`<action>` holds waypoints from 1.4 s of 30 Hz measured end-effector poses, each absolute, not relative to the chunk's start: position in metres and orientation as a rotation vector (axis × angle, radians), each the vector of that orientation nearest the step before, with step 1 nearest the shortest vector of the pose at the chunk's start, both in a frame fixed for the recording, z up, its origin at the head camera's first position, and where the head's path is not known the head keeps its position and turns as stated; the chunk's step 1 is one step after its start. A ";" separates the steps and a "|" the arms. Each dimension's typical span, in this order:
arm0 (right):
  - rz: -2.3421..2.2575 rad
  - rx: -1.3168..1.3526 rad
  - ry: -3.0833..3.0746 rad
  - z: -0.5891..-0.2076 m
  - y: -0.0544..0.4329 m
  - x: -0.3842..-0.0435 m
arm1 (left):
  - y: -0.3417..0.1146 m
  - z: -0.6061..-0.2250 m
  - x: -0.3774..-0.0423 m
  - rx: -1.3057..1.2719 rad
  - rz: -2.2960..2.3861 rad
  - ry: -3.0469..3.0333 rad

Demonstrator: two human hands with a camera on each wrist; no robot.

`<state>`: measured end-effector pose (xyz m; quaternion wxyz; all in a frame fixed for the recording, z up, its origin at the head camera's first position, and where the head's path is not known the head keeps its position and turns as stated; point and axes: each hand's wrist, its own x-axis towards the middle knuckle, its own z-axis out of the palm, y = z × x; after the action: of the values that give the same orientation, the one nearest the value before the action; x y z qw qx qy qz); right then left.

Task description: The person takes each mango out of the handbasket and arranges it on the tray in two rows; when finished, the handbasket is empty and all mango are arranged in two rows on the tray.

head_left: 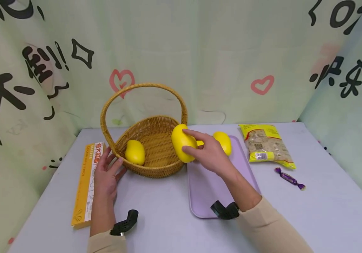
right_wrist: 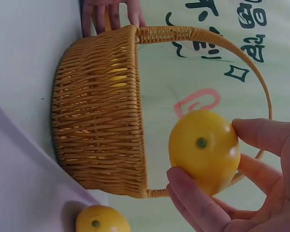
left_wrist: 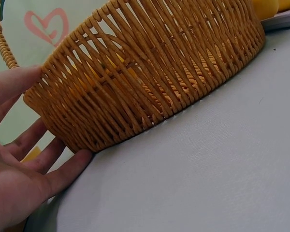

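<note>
My right hand [head_left: 210,153] holds a yellow mango [head_left: 182,143] between thumb and fingers, at the right rim of the wicker basket [head_left: 155,172]. In the right wrist view that mango [right_wrist: 205,150] shows a small green stem spot. Another mango [head_left: 135,152] lies inside the basket at the left. My left hand [head_left: 106,174] rests against the basket's left side; in the left wrist view its thumb [left_wrist: 19,79] touches the rim and its fingers spread along the woven wall. A mango [head_left: 222,143] lies at the back of the purple tray [head_left: 206,196], with more yellow showing behind my right hand.
A yellow and white box [head_left: 83,189] lies left of the basket, close to my left forearm. To the tray's right are a yellow-and-clear food bag [head_left: 266,146] and a purple wrapped candy [head_left: 289,178]. The basket's tall handle [head_left: 149,85] arches up before the curtain.
</note>
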<state>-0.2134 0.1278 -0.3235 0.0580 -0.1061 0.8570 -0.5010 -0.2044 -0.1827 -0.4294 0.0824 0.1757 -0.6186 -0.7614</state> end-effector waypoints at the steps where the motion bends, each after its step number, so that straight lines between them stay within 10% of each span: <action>1: -1.525 -0.320 2.594 -0.325 0.129 -0.213 | -0.183 -0.429 -0.204 0.526 -2.273 -1.847; 42: -1.284 -0.138 2.564 -0.353 0.178 -0.167 | -0.183 -0.431 -0.204 0.521 -2.267 -1.843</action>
<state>-0.1673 0.1784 -0.3532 0.1348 -0.0476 0.8850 -0.4432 -0.2044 -0.1832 -0.4311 0.0866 0.1749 -0.6187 -0.7610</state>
